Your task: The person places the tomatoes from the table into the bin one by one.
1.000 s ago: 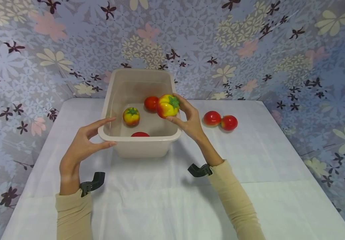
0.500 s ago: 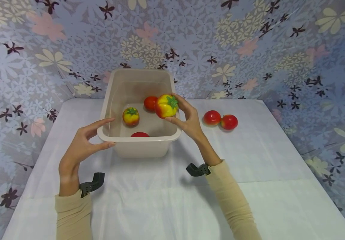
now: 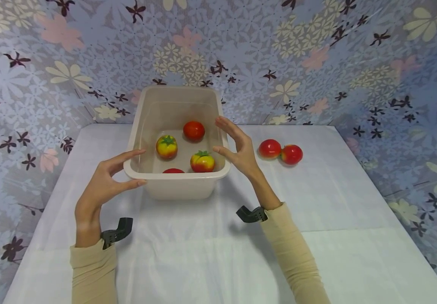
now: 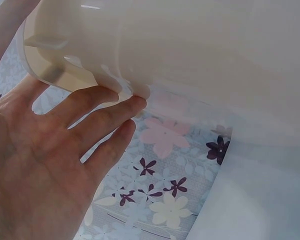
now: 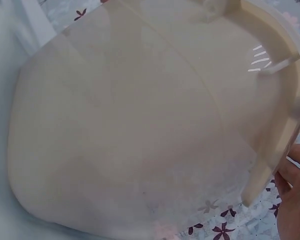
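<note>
A beige plastic bin point(image 3: 180, 185) stands on the white-covered table. At its near left corner my left hand point(image 3: 102, 179) holds the rim, thumb outside and index finger over the edge; in the left wrist view other fingers point(image 4: 107, 107) touch the outer wall. Inside the bin lie a yellow-and-red tomato with a green leafy top point(image 3: 202, 162), a similar tomato point(image 3: 166, 147), a red tomato point(image 3: 193, 131) and a partly hidden red thing point(image 3: 173, 171). My right hand point(image 3: 241, 147) is at the right rim, fingers spread and holding nothing. The tomatoes look artificial.
Two red tomatoes point(image 3: 269, 148) point(image 3: 291, 154) sit side by side on the table point(image 3: 336, 198) to the right of the bin. Flower-patterned cloth point(image 3: 249, 63) rises behind and at both sides. A black mount point(image 3: 252, 214) is on each wrist.
My right hand has let go of the yellow-and-red tomato, which now lies in the bin's near right part. The left hand stays at the rim.
</note>
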A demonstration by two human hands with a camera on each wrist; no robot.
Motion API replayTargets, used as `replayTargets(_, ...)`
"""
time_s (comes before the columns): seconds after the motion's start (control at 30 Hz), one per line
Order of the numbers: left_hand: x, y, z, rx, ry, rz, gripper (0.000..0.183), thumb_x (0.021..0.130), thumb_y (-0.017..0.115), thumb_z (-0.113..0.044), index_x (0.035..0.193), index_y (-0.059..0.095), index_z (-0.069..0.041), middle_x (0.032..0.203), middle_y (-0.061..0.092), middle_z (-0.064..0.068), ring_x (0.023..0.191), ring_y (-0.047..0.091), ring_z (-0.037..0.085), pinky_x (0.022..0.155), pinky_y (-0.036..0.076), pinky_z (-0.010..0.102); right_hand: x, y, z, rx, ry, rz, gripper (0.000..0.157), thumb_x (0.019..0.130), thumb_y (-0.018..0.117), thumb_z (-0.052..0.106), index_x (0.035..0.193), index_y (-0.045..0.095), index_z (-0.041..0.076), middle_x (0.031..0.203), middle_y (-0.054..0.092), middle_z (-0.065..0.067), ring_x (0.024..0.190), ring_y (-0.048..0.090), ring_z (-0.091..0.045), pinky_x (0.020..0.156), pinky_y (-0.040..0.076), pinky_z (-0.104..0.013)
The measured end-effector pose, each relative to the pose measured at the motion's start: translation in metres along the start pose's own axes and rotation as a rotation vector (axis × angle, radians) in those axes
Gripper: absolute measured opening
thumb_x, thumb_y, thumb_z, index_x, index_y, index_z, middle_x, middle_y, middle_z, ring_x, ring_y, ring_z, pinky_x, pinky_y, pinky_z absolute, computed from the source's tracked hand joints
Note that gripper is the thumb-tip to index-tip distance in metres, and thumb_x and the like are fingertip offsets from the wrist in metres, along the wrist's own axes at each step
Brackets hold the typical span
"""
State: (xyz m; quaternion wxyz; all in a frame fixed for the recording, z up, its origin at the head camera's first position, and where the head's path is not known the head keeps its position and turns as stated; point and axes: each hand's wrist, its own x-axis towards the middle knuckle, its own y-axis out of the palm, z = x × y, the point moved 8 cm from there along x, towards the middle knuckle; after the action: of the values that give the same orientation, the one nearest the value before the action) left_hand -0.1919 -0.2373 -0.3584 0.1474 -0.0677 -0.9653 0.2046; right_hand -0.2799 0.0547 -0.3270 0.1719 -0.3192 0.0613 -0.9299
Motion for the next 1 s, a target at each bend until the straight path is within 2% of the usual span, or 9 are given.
replayTargets(0.2,0.0,-0.001,0.0,-0.005,-0.001,-0.003,0.069,0.075,0.082,-0.003,0.139,0.056,-0.01,0.15,0.044,0.019,0.14,0.034,0.038,0.107,0.029,0.071,0.001,-0.005,-0.004,0.025,-0.03,-0.017,0.067,0.08,0.069,-0.014,0.142,0.045,-0.005,0.143,0.05,-0.023,0.135,0.047,-0.031,0.12,0.026,-0.041)
replayTargets(0.43,0.001,0.0,0.0,-0.004,-0.007,0.003,0.069,0.076,0.082,-0.005,0.139,0.055,-0.011,0.149,0.043,0.021,0.141,0.033,0.037,0.107,0.03,0.071,-0.001,-0.018,-0.01,0.049,-0.016,-0.072,0.065,0.079,0.067,-0.019,0.139,0.045,-0.009,0.139,0.051,-0.028,0.134,0.048,-0.034,0.12,0.029,-0.04)
replayTargets(0.63,0.001,0.0,0.001,-0.007,-0.002,-0.001,0.069,0.075,0.082,-0.004,0.139,0.056,-0.011,0.149,0.044,0.021,0.141,0.034,0.037,0.107,0.03,0.071,-0.002,-0.036,-0.016,0.069,-0.018,-0.139,0.061,0.079,0.064,-0.021,0.137,0.045,-0.013,0.136,0.051,-0.033,0.13,0.049,-0.039,0.118,0.033,-0.042)
replayTargets(0.77,0.0,0.0,0.001,-0.006,0.006,-0.002,0.069,0.075,0.082,-0.003,0.138,0.056,-0.011,0.149,0.044,0.021,0.14,0.035,0.036,0.107,0.03,0.07,-0.004,-0.051,-0.024,0.065,-0.009,-0.19,0.057,0.081,0.063,-0.02,0.135,0.048,-0.012,0.135,0.052,-0.032,0.129,0.052,-0.034,0.115,0.036,-0.046)
replayTargets(1.0,0.0,0.0,0.001,0.0,0.006,-0.003,0.069,0.075,0.082,-0.004,0.139,0.055,-0.011,0.149,0.043,0.022,0.141,0.034,0.035,0.107,0.03,0.07,-0.009,-0.072,-0.031,0.072,0.011,-0.253,0.055,0.083,0.065,-0.015,0.135,0.049,-0.01,0.136,0.054,-0.029,0.129,0.054,-0.028,0.112,0.041,-0.041)
